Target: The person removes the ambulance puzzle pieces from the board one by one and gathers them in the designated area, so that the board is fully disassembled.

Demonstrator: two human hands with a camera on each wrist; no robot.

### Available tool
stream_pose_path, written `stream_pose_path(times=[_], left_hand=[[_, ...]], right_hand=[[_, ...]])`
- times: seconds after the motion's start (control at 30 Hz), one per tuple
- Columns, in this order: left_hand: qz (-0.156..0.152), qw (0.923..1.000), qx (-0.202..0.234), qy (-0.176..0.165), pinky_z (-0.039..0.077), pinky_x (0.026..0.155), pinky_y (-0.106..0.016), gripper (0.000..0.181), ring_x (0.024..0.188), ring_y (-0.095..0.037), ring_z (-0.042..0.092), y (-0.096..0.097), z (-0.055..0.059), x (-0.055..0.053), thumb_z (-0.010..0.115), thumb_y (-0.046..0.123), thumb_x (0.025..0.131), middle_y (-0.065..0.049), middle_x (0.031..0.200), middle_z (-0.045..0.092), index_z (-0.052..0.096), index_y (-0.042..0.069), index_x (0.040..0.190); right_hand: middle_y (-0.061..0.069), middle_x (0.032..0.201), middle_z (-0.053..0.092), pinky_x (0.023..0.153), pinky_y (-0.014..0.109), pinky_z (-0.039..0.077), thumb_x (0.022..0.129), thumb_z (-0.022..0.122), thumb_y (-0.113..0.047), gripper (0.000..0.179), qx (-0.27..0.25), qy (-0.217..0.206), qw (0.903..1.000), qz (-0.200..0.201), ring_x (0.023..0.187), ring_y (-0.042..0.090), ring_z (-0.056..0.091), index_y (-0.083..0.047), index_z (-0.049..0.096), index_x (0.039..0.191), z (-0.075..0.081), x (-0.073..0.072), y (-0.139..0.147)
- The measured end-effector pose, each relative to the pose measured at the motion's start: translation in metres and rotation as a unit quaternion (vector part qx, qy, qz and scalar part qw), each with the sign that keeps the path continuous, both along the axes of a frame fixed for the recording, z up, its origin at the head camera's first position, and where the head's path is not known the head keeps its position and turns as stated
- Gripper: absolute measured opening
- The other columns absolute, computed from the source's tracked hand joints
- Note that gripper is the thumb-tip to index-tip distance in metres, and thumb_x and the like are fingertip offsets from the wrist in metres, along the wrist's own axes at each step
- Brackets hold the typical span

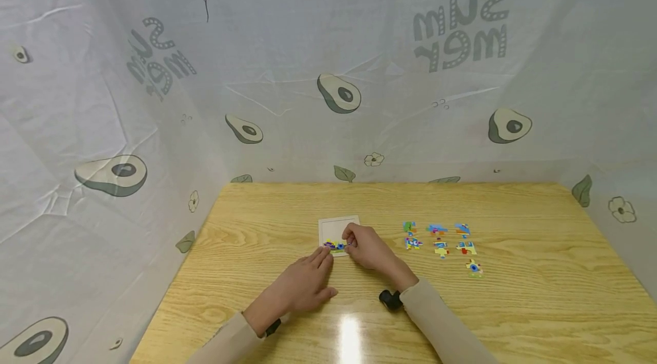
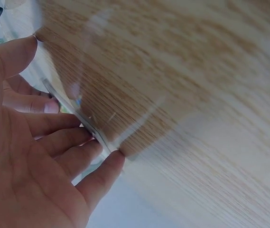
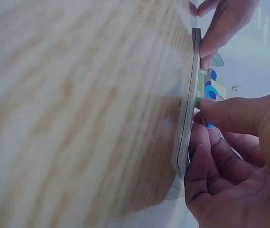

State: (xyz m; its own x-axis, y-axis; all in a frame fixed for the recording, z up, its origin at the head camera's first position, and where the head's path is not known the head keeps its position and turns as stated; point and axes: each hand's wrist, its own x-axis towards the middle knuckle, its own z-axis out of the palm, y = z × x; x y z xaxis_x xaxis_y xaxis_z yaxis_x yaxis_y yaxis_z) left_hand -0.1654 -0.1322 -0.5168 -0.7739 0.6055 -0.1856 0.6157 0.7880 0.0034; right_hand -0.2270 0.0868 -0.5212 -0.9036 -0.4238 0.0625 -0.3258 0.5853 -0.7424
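Observation:
A small square puzzle tray (image 1: 336,220) with a pale raised rim lies on the table. Colourful jigsaw pieces (image 1: 335,246) sit along its near side, yellow, blue and green. My left hand (image 1: 306,281) has its fingers extended, fingertips at the tray's near left corner; the left wrist view shows them along the tray edge (image 2: 66,100). Over the tray's right side, my right hand (image 1: 370,247) pinches a jigsaw piece between thumb and fingers. In the right wrist view the thumb overlaps a green and blue patterned piece (image 3: 211,90), and the fingers partly hide what they hold.
Several loose jigsaw pieces (image 1: 440,247) lie spread in rough rows right of the tray, the nearest one (image 1: 474,268) showing a blue circle. The wooden table (image 1: 256,215) meets a pale printed curtain (image 1: 287,141) at the back and sides.

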Motion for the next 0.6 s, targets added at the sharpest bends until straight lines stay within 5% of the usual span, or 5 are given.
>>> stream_pose_path(times=[0.6], left_hand=[[-0.009,0.9998,0.007,0.013,0.044,0.123,-0.044,0.078,0.159,-0.031,0.037,-0.0001,0.0038,0.0024,0.048,0.056,0.108,-0.017,0.171,0.035,0.038,0.000,0.162]], right_hand=[[0.000,0.086,0.068,0.073,0.023,0.051,0.094,0.071,0.001,0.010,-0.017,-0.002,0.9998,-0.012,0.079,0.009,0.059,-0.009,0.070,0.094,0.0070,-0.0010,0.0034]])
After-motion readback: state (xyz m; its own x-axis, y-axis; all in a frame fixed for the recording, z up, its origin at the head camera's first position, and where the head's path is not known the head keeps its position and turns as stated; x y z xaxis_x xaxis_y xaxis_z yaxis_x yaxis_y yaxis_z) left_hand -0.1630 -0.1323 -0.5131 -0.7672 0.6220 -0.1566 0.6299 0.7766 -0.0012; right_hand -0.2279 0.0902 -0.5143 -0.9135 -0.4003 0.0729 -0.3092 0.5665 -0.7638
